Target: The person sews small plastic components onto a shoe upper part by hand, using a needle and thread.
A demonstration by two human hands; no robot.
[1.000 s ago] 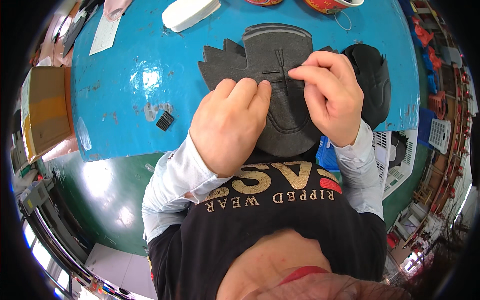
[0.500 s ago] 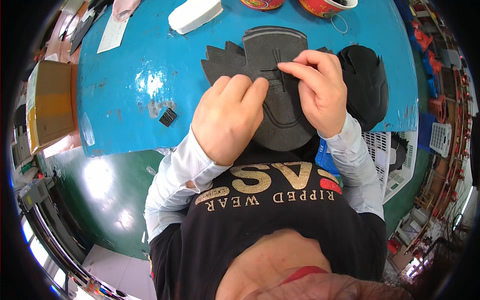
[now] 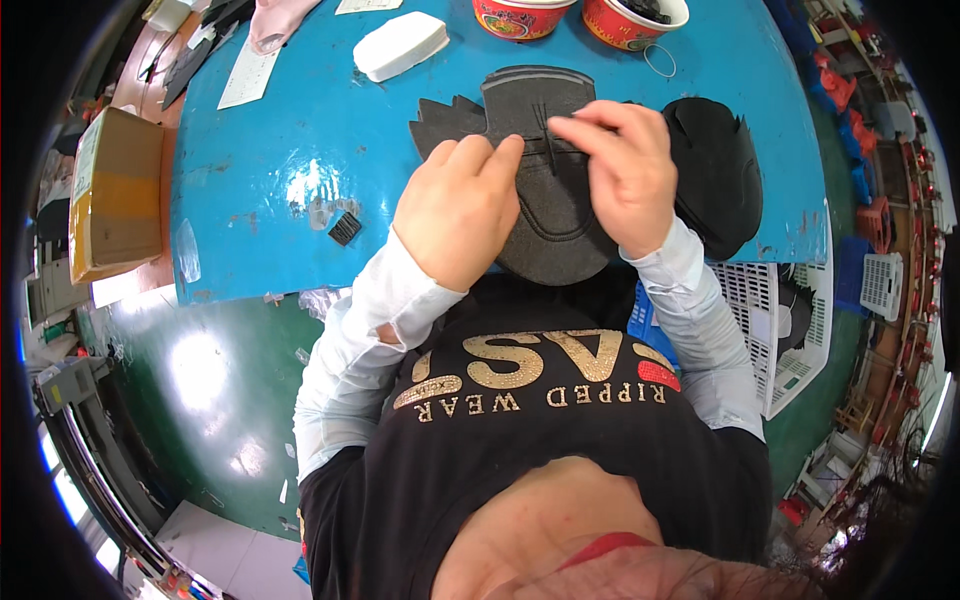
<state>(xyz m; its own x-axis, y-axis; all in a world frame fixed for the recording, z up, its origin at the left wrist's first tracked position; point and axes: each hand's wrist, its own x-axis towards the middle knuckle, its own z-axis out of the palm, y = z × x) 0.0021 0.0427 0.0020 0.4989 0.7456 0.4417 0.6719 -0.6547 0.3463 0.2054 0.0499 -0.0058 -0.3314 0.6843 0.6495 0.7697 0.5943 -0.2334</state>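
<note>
Beside the left edge of the blue counter (image 3: 370, 120) stands a taped cardboard box (image 3: 125, 200); its inside is hidden from me. Next come a clear plastic scrap (image 3: 188, 250) near that same edge and, farther off, a white paper sheet (image 3: 245, 75) with a pink cloth (image 3: 278, 22) at its upper end. A small black ribbed piece (image 3: 345, 229) lies left of my hands, and a white slab (image 3: 402, 46) sits beyond it, well apart from them.

My left hand (image 3: 455, 205) is over the left side of the dark piece (image 3: 545, 200), thumb and fingers curled close together; I cannot tell whether they clamp anything. The dark piece lies between my hands at the counter's near edge. Its long axis runs away from me, squared end far, rounded end toward me, with jagged points jutting left. Thin black strips (image 3: 549, 150) lie on its middle, mostly lengthwise.

My right hand (image 3: 630, 175) covers its right side, thumb and forefinger drawn in by the strips; whether they grip one, I cannot tell. Beyond, the left red bowl (image 3: 515, 22) shows only its side, while the right red bowl (image 3: 612, 28) holds black bits. To my right lie a black stack (image 3: 712, 175) and, lower down, a slotted white crate (image 3: 771, 345) with something black and jagged inside.
</note>
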